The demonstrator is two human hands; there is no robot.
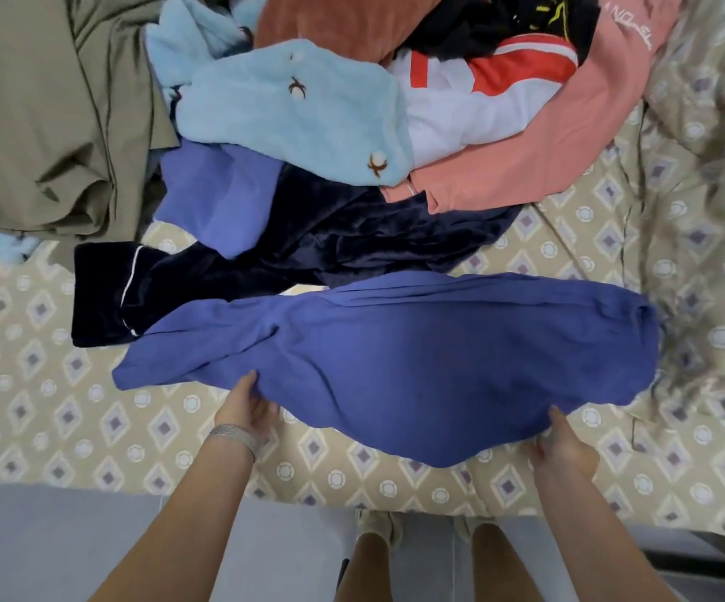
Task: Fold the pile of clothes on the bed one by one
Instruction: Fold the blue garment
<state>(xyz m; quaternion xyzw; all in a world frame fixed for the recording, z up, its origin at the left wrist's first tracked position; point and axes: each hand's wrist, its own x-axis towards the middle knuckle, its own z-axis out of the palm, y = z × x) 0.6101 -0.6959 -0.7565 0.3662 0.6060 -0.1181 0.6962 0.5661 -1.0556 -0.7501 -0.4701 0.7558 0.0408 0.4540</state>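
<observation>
Blue garment [417, 362]: it lies across the middle of the frame, spread wide from left to right over the patterned bed cover [48, 410], with its near edge hanging a little toward the lower part of the frame.
Left hand [245, 408]: at the lower left of the garment, it pinches the near edge of the cloth; the thumb lies on top and the fingers go under the fabric. A light band [232, 434] is on the wrist.
Right hand [562, 445]: at the lower right of the garment, it grips the near edge in the same way, thumb on top, fingers hidden below the cloth.
Garment relative to hands: the cloth stretches between the two hands and goes away from them toward the upper part of the frame; its bulging middle sags lower than both hands.
Dark navy garment [308, 254]: just behind the blue one, touching it, with a thin white piping line at its left end.
Lighter blue cloth [217, 197]: it lies on the navy garment, left of center.
Light blue fleece [295, 115]: upper center, with small brown and white marks.
Pink garment [538, 154]: upper right, beside a white and red piece [482, 89].
Olive cloth [48, 115]: upper left of the frame.
Rust-brown cloth [339, 19]: at the top edge, behind the fleece.
</observation>
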